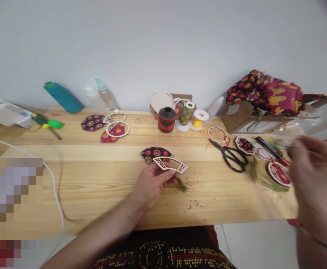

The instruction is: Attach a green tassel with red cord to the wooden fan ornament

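My left hand (153, 181) pinches a fan-shaped wooden frame (182, 167) with cut-out lattice ends above the table's middle. An olive-green tassel (182, 184) hangs at the frame's lower edge by my thumb. Just behind it lies a fan-shaped piece of dark patterned fabric (155, 153). My right hand (315, 175) is raised at the right, smeared by motion, so whether its fingers hold anything does not show. Nearest to it are an oval red fabric pendant in a wooden frame (279, 173) and loose green tassels (272, 184).
Black-handled scissors (235, 158) lie right of centre. Along the wall stand a red-and-black thread spool (167, 120), green thread (186, 115), yellow thread (198, 120) and a cardboard box (247, 121) heaped with fabric. Thread snippers (49, 125) and a white cable (55, 186) are at left.
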The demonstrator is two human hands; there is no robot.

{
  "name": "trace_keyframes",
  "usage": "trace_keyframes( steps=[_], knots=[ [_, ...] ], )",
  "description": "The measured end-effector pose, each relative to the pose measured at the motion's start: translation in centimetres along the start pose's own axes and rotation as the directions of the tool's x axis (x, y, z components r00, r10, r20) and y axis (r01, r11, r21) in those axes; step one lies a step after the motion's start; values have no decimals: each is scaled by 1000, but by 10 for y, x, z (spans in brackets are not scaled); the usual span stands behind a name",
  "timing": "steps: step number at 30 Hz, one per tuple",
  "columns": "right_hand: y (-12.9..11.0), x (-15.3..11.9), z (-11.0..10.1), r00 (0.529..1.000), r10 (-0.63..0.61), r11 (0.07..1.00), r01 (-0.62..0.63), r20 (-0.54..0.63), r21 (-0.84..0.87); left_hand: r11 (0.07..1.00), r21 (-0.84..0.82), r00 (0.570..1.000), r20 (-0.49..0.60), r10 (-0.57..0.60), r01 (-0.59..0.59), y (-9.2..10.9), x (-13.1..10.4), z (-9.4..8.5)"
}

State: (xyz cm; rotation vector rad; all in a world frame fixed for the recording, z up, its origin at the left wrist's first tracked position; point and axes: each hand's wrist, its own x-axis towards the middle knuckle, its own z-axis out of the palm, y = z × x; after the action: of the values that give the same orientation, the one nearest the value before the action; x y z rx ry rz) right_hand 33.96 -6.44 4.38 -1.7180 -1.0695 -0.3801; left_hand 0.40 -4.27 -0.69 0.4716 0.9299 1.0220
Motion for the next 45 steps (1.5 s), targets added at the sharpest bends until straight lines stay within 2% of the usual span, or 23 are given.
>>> trace_keyframes(
  steps=[1,2,3,4,5,6,8,14,22,28,33,45],
  knots=[
    [-24,-17,8,982,-40,995,21,185,99,1000,-5,1000,3,-6,6,0,0,0],
    [-48,-34,17,930,-122,974,44,348,222,1000,-6,1000,6,-12,12,1,-1,0],
    [-70,-50,26,838,-208,942,32,505,334,1000,-5,1000,12,-18,18,1,-1,0],
    [-89,-66,34,759,-268,910,-4,594,416,1000,-2,1000,20,-21,21,1,-1,-1],
    [-105,-80,41,696,-305,887,-41,650,460,1000,2,999,33,-23,23,1,-2,-1],
    [-117,-92,47,658,-323,873,-70,680,483,1000,4,999,47,-23,23,1,-2,-2],
    [-129,-108,55,630,-347,856,-91,695,510,1000,5,997,75,-20,19,2,-2,-3],
    [-130,-118,63,614,-350,855,-99,707,508,1000,14,993,121,-14,13,2,-1,-3],
    [-127,-124,68,669,-335,861,-69,663,504,1000,12,993,119,-13,12,1,-1,-3],
    [-127,-127,67,671,-322,872,-64,668,486,1000,4,997,69,-30,30,2,-1,-3],
    [-128,-129,66,679,-345,869,-31,648,495,999,6,996,73,-48,48,3,0,-2],
    [-128,-129,65,654,-415,861,60,632,504,999,36,994,100,-41,38,0,0,-4]
  ],
)
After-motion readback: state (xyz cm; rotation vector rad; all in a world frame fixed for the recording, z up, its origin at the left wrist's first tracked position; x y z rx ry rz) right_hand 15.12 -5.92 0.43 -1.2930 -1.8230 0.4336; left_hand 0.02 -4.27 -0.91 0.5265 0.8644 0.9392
